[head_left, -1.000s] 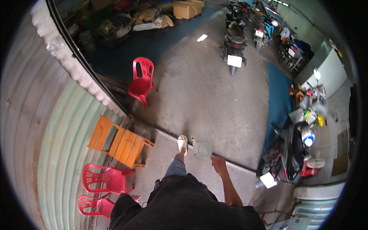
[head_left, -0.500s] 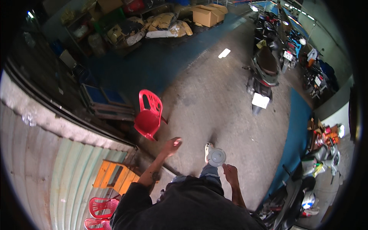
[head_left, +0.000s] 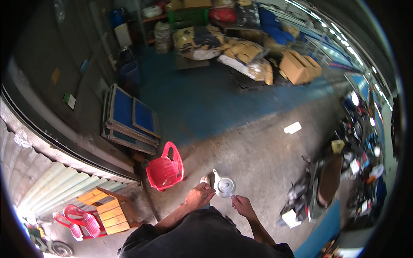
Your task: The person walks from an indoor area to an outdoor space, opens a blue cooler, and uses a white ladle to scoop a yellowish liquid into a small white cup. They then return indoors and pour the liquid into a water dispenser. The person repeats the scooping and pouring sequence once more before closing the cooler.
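Observation:
A white teapot (head_left: 225,186) with a round knobbed lid is in front of my body, above the floor, its spout pointing ahead and slightly left. My right hand (head_left: 243,206) is closed around its handle at the near right side. On the other side, my left hand (head_left: 199,196) has its fingers bent and drawn together, the tips right beside the pot's left edge. Whether they touch the pot, or pinch something small, cannot be made out. One of my feet (head_left: 206,179) shows just beyond the left hand.
A red plastic chair (head_left: 165,171) stands ahead to the left, before stacked blue panels (head_left: 132,112). A wooden bench (head_left: 112,216) and red chairs (head_left: 88,222) are at the left. Parked motorbikes (head_left: 329,180) line the right. Sacks (head_left: 244,51) and a cardboard box (head_left: 294,68) lie far ahead.
My view has swung left. The left hand has come in to the teapot's side from well away. The teapot's spout now shows, and my right hand still holds the handle.

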{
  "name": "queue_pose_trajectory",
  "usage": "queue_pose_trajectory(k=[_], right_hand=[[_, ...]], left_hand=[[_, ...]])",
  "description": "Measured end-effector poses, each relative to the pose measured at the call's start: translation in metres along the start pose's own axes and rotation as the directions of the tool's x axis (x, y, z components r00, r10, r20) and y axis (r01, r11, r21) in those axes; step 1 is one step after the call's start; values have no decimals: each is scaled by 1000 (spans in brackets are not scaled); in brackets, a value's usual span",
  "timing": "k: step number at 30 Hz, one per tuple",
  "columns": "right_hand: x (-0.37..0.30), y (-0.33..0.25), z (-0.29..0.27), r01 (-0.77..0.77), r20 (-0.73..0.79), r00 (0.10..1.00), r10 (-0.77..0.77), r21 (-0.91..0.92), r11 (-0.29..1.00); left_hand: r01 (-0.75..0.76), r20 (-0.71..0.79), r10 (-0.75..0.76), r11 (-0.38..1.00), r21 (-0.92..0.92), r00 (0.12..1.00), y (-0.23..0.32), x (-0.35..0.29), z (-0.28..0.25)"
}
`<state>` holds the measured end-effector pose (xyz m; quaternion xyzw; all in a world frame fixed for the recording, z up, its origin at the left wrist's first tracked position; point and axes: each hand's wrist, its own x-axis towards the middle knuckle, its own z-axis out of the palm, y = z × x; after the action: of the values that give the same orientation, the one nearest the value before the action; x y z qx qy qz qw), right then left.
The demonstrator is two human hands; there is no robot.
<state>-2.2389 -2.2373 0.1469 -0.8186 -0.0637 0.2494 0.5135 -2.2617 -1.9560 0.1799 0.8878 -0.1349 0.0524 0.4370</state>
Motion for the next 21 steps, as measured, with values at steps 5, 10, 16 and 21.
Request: queue_pose_trajectory(k=[5,10,16,21], right_hand=[[178,-42,-50,40,130,991,-26,-103,994],[329,-115,-72,-17,172,984,41,-138,990],[504,-203,-98,7,189,982,29,-188,982],[689,-260,-111,129,251,965,-73,-215,968]], left_hand=[[92,-135,-87,995,31,987,-67,152,-30],[5,-7,-4,981,191,1000,-134,320,-92],[-280,308,90,701,656,947,-229,471,-144],[67,99,-115,917,392,988,-324,595,-202]])
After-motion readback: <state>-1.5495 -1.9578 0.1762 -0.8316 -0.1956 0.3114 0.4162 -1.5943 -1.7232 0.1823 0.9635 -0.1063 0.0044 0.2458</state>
